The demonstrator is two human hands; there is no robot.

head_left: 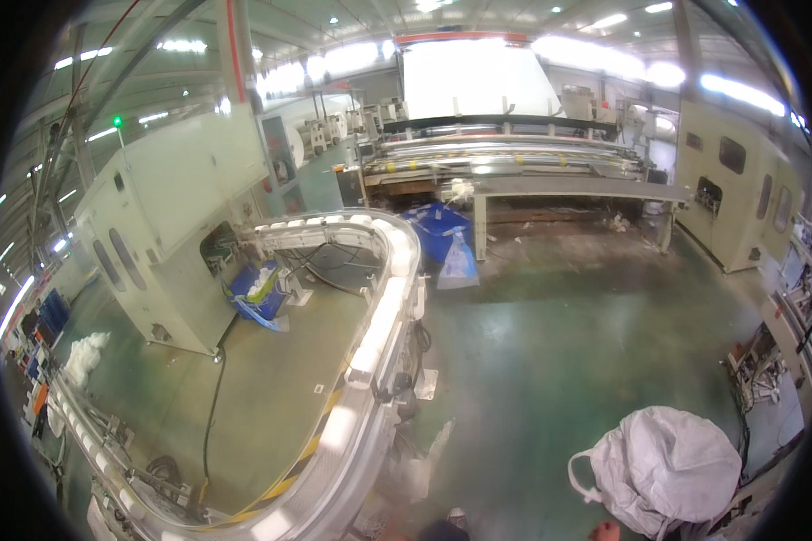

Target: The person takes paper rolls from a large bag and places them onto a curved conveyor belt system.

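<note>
Just behind a white bag (668,464), the right hand (606,532) seems pre-grasp; taking the strap (573,475) ahead calls for reaching. I cannot tell its grip; left hand unseen.

— From where is the light received?
— From ceiling lamps (604,22) and window strips (595,56), where detail is washed out.
— And below?
— Between the edges of the conveyor (314,478), packs (338,426) are overexposed; the white bag (663,469) is softly shaded. Straight lines are bent, the rim is blackened.
</note>
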